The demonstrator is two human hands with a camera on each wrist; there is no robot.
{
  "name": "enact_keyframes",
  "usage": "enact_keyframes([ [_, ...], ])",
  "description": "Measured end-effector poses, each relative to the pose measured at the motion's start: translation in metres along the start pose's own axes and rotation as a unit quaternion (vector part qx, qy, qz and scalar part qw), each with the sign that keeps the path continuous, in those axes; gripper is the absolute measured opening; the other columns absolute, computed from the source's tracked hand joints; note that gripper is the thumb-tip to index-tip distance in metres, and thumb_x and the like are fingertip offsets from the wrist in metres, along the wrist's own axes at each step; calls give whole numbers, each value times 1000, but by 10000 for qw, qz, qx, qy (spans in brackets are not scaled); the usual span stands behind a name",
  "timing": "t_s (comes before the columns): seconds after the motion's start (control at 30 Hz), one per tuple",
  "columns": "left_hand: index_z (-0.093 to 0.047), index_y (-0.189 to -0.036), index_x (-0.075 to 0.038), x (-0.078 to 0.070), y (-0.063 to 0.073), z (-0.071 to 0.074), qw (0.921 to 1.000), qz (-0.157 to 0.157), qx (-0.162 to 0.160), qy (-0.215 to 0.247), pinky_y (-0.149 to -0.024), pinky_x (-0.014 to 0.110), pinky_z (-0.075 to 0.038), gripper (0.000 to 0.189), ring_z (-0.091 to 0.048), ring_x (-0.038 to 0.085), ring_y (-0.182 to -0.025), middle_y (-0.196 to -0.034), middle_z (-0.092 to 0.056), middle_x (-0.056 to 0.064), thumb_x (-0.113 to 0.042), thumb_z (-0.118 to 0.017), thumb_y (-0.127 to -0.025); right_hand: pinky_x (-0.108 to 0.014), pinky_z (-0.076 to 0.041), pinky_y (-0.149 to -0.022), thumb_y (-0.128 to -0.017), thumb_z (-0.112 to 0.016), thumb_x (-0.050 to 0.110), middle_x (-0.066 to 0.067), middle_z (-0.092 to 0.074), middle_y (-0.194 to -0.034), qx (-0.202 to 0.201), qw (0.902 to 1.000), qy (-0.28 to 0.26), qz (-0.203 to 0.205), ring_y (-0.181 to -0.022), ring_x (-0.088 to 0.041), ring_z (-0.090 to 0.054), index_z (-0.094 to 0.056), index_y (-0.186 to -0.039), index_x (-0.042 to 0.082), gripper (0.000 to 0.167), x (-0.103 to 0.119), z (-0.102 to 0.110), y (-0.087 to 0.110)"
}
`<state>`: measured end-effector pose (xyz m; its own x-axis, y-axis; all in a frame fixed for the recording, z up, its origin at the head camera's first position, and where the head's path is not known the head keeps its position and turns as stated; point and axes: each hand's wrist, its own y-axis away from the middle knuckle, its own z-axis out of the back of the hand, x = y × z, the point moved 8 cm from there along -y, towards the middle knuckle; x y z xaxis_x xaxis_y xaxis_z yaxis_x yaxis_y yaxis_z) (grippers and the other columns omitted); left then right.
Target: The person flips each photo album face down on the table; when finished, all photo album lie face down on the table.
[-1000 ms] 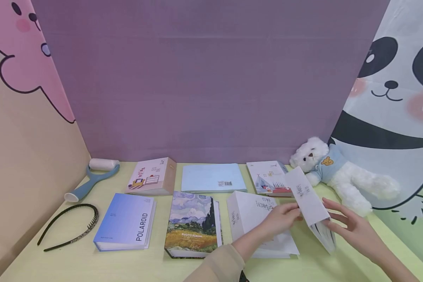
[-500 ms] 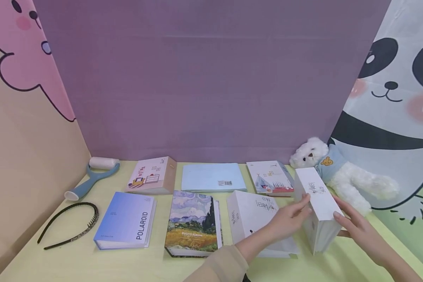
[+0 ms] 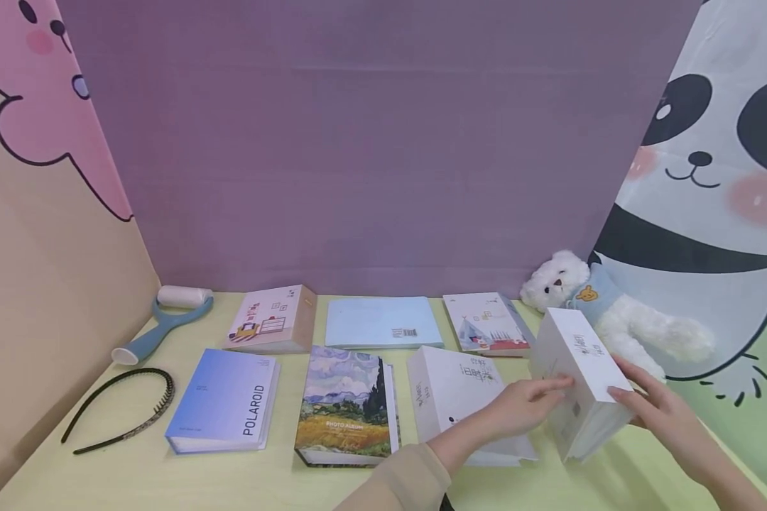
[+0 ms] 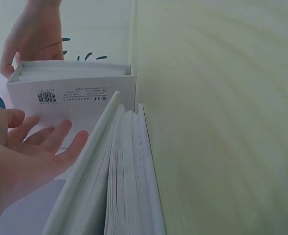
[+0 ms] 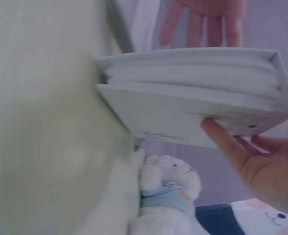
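A thick white photo album (image 3: pixel 591 355) stands raised at the table's right side, spine up and leaning slightly. My right hand (image 3: pixel 667 419) holds it by the spine end; the right wrist view shows fingers of that hand (image 5: pixel 266 166) against one cover, with the thumb mostly out of frame. My left hand (image 3: pixel 524 408) reaches toward the other cover with its fingers extended. In the left wrist view, those loosely spread fingers (image 4: pixel 60 137) are beside the cover with the barcode; contact is hard to tell. A similar white album (image 3: pixel 447 404) lies flat beneath my left forearm.
A landscape-painting album (image 3: pixel 345 404) and a blue Polaroid album (image 3: pixel 224 397) lie leftward. Behind are a pink album (image 3: pixel 271 319), a light-blue album (image 3: pixel 383 321) and a tent-picture album (image 3: pixel 486 323). A white teddy bear (image 3: pixel 626 319), headband (image 3: pixel 166 394) and lint roller (image 3: pixel 160 333) flank them.
The white album has turned from a steep tilt to spine-up and shifted slightly right. My left hand has come off its spine edge, fingers straightened; my right hand keeps its hold.
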<state>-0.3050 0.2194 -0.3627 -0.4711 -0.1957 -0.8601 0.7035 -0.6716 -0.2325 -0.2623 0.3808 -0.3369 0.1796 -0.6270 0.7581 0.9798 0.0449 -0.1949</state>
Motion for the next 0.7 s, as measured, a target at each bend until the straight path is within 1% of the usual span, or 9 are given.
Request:
enact_keyframes([
  [0.1, -54, -132, -31, 2, -1, -1, 9998, 16, 163, -96, -96, 16, -40, 35, -44, -1, -126, -138, -48, -19, -33, -43, -100, -24, -53, -68, -100, -45, 27, 30, -37, -120, 103, 9987, 264, -428, -88, 13, -53, -14, -150, 4, 63, -1, 1, -1],
  [0.2, -54, -132, -33, 4, -2, -2, 9992, 31, 333, -237, -96, 16, -39, 34, -43, -1, -126, -136, -49, -21, -35, -42, -100, -26, -53, -67, -99, -46, 34, 0, -41, -136, 192, 9953, 626, -710, -87, 16, -50, -12, -150, 0, 70, 1, 3, -1],
  [0.27, -56, -131, -34, 6, -2, -2, 9985, 74, 445, -319, -94, 16, -40, 34, -45, -2, -124, -134, -50, -21, -35, -42, -100, -26, -53, -66, -98, -45, 37, -22, -38, -139, 241, 9926, 830, -857, -84, 16, -49, -11, -149, -1, 73, 1, 4, -2],
  [0.33, -57, -130, -33, 8, -1, -2, 9977, 135, 560, -347, -93, 16, -41, 33, -46, -2, -122, -134, -51, -19, -34, -42, -100, -25, -52, -65, -98, -44, 40, -34, -32, -139, 264, 9900, 991, -968, -83, 16, -48, -10, -149, -3, 75, 0, 6, -3],
  [0.47, -58, -129, -30, 14, 0, -1, 9962, 338, 696, -403, -90, 16, -42, 33, -50, -3, -115, -133, -53, -16, -32, -43, -100, -25, -49, -65, -96, -46, 45, -40, -34, -136, 157, 9846, 1317, -1135, -86, 7, -52, -13, -147, -6, 80, -4, 14, -5],
  [0.57, -57, -130, -28, 21, 1, -3, 9947, 559, 822, -276, -92, 17, -42, 34, -51, -2, -115, -133, -54, -15, -32, -44, -99, -23, -46, -65, -94, -51, 46, -41, -39, -132, 32, 9810, 1554, -1162, -84, 7, -51, -17, -145, -9, 82, -7, 22, -6],
  [0.6, -58, -129, -27, 24, 1, -4, 9939, 663, 859, -182, -92, 18, -43, 33, -51, -2, -115, -133, -54, -14, -32, -45, -99, -23, -45, -64, -93, -52, 45, -42, -39, -131, 8, 9799, 1615, -1169, -86, 1, -55, -18, -145, -10, 83, -8, 24, -7],
  [0.63, -58, -130, -27, 26, 1, -5, 9930, 748, 904, -94, -92, 19, -42, 34, -51, -2, -115, -133, -55, -13, -32, -46, -98, -21, -45, -63, -93, -53, 45, -41, -41, -130, -1, 9793, 1639, -1185, -82, 7, -51, -19, -144, -11, 83, -10, 25, -7],
  [0.7, -58, -130, -25, 31, 2, -6, 9909, 904, 987, 120, -95, 19, -41, 34, -48, -1, -119, -132, -55, -12, -32, -47, -98, -20, -44, -62, -92, -54, 43, -42, -42, -129, -12, 9787, 1700, -1152, -80, 11, -49, -20, -143, -12, 83, -12, 28, -7],
])
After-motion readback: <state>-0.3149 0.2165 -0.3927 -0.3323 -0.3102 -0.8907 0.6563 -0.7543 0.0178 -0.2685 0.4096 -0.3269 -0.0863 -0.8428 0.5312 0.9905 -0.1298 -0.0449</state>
